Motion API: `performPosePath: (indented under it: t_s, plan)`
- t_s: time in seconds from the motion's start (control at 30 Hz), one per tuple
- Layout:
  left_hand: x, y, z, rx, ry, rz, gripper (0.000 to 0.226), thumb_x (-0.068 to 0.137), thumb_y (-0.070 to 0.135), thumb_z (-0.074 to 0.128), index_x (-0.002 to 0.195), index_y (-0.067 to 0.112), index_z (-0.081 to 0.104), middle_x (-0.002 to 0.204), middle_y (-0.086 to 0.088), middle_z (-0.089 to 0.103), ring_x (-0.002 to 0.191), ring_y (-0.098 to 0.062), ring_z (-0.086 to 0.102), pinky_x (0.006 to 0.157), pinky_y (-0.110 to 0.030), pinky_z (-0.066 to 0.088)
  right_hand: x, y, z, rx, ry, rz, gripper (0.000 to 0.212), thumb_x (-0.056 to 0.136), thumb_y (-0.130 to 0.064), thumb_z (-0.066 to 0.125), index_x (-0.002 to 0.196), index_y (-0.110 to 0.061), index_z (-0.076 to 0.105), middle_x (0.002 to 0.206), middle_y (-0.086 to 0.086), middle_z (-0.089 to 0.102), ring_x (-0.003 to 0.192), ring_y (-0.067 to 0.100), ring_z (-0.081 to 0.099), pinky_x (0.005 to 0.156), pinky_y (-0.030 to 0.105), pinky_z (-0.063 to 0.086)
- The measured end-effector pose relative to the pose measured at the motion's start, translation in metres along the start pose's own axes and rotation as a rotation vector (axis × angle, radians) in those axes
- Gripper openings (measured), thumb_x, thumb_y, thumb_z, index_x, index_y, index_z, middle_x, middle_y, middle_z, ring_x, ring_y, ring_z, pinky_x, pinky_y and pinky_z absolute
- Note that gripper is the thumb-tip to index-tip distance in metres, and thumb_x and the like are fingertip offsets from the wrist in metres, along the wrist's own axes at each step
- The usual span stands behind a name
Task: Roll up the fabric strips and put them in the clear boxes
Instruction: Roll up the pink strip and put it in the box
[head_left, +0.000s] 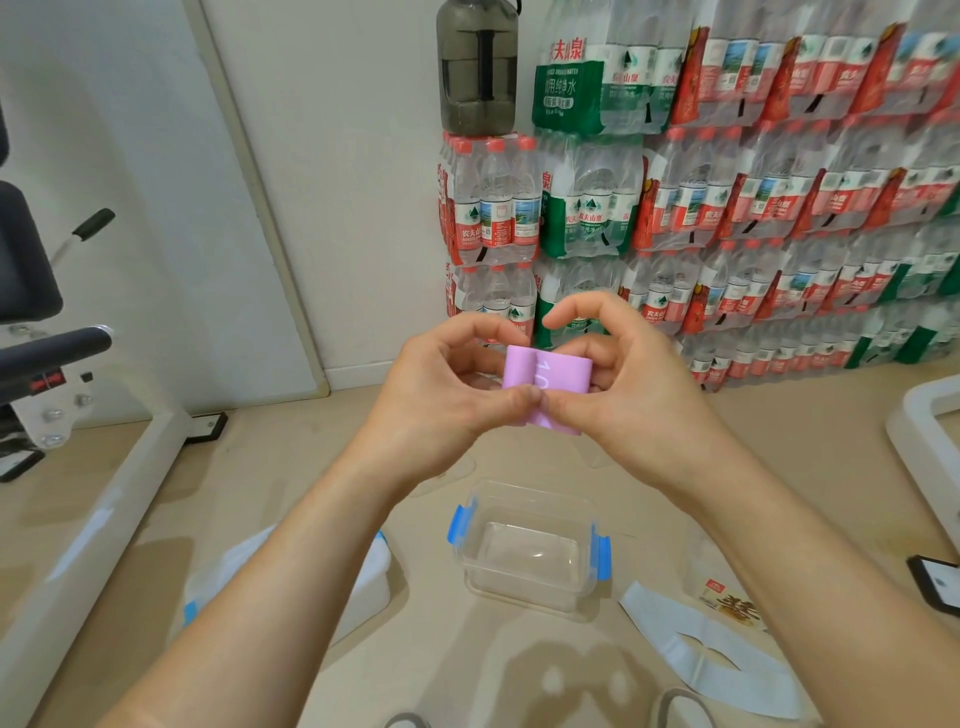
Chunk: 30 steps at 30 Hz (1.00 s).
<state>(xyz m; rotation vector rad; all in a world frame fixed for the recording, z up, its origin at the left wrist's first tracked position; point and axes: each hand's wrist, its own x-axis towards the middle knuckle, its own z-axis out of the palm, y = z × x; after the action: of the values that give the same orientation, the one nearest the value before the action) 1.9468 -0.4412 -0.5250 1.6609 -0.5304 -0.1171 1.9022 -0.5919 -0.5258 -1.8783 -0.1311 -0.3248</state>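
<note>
Over floor (291, 467), pink strip (563, 375) between hands (441, 402) (636, 397)

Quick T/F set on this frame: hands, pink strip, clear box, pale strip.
1. The left hand and right hand both hold the pink strip. True.
2. The clear box has a strip in it. False: nothing shows inside it.
3. A pale strip lies on the floor right of the box. True.
4. The pink strip rests on the floor. False: it is held up in the air.
5. The pink strip is plain. False: pale print shows on it.
</note>
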Motion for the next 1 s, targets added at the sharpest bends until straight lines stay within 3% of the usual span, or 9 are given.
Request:
performPosePath:
  t_s: [0.07,0.17,0.4,0.6,0.67,0.77,0.83,0.93,1.0]
  plan:
    - [0.000,0.001,-0.002,-0.014,-0.011,-0.019,0.033,0.071,-0.010,0.075,0.094,0.011,0.063,0.076,-0.011,0.073,0.062,-0.021,0.070,0.061,-0.024,0.056,-0.001,-0.001,0.000,-0.002,-0.004,-0.011,0.052,0.074,0.004,0.073,0.107,-0.029,0.050,0.086,0.009,0.065,0.078,0.031,0.068,0.064,0.034,0.056]
    - [0.000,0.002,-0.003,-0.006,-0.012,-0.023,0.037,0.068,-0.010,0.077,0.093,0.012,0.060,0.072,-0.010,0.072,0.060,-0.021,0.070,0.058,-0.023,0.055,-0.003,-0.004,-0.001,0.066,-0.013,0.014,0.059,0.073,0.010,0.071,0.111,-0.028,0.048,0.086,0.006,0.056,0.066,0.013,0.066,0.060,0.020,0.054]
    - [0.002,-0.003,-0.003,0.122,0.015,-0.065,0.028,0.064,0.002,0.083,0.087,0.013,0.071,0.079,-0.010,0.075,0.072,-0.022,0.070,0.072,-0.035,0.060,0.001,0.005,-0.001,0.173,-0.028,0.108,0.058,0.075,0.020,0.055,0.114,-0.023,0.051,0.077,0.003,0.072,0.072,0.018,0.069,0.075,0.032,0.054]
    - [0.002,-0.003,-0.004,0.276,0.014,-0.070,0.023,0.065,0.016,0.086,0.086,0.016,0.076,0.077,-0.007,0.075,0.081,-0.028,0.071,0.079,-0.044,0.057,0.000,0.003,0.003,0.194,-0.004,0.107,0.036,0.080,0.001,0.068,0.106,-0.021,0.055,0.072,0.005,0.071,0.067,0.015,0.067,0.069,0.019,0.050]
    - [0.001,-0.005,-0.002,0.374,-0.013,-0.048,0.018,0.067,0.021,0.084,0.083,0.020,0.076,0.075,-0.005,0.075,0.082,-0.027,0.069,0.077,-0.042,0.056,-0.001,0.003,0.009,0.132,0.025,0.109,0.036,0.076,-0.012,0.077,0.104,-0.022,0.056,0.073,0.007,0.072,0.064,0.023,0.069,0.065,0.023,0.054]
    - [0.002,-0.007,0.001,0.446,-0.020,-0.012,0.015,0.065,0.024,0.083,0.078,0.023,0.075,0.072,-0.006,0.073,0.075,-0.027,0.066,0.071,-0.039,0.055,-0.001,0.003,0.013,0.071,0.081,0.105,0.033,0.075,-0.011,0.078,0.102,-0.018,0.060,0.078,0.012,0.072,0.065,0.030,0.070,0.066,0.031,0.056]
    - [0.003,-0.007,0.000,0.386,-0.029,-0.007,0.015,0.069,0.020,0.082,0.083,0.022,0.075,0.072,-0.004,0.074,0.067,-0.019,0.065,0.071,-0.034,0.054,0.000,0.003,0.012,0.105,0.099,0.100,0.021,0.078,-0.008,0.075,0.097,-0.014,0.067,0.077,0.013,0.073,0.061,0.028,0.070,0.063,0.027,0.057]
    - [0.002,-0.005,-0.005,0.290,-0.133,-0.044,0.014,0.081,0.019,0.073,0.094,0.017,0.075,0.084,-0.002,0.076,0.083,-0.020,0.069,0.081,-0.031,0.054,0.002,0.003,0.010,0.238,0.117,0.108,0.013,0.081,-0.002,0.071,0.094,-0.006,0.071,0.075,0.014,0.073,0.056,0.021,0.069,0.056,0.018,0.051]
    - [0.000,-0.004,-0.009,0.225,-0.211,-0.084,0.016,0.085,0.018,0.068,0.101,0.017,0.074,0.089,-0.005,0.075,0.082,-0.017,0.067,0.078,-0.024,0.052,0.002,0.003,0.009,0.257,0.130,0.119,0.014,0.081,-0.004,0.070,0.096,-0.005,0.070,0.077,0.014,0.073,0.058,0.013,0.068,0.054,0.013,0.048]
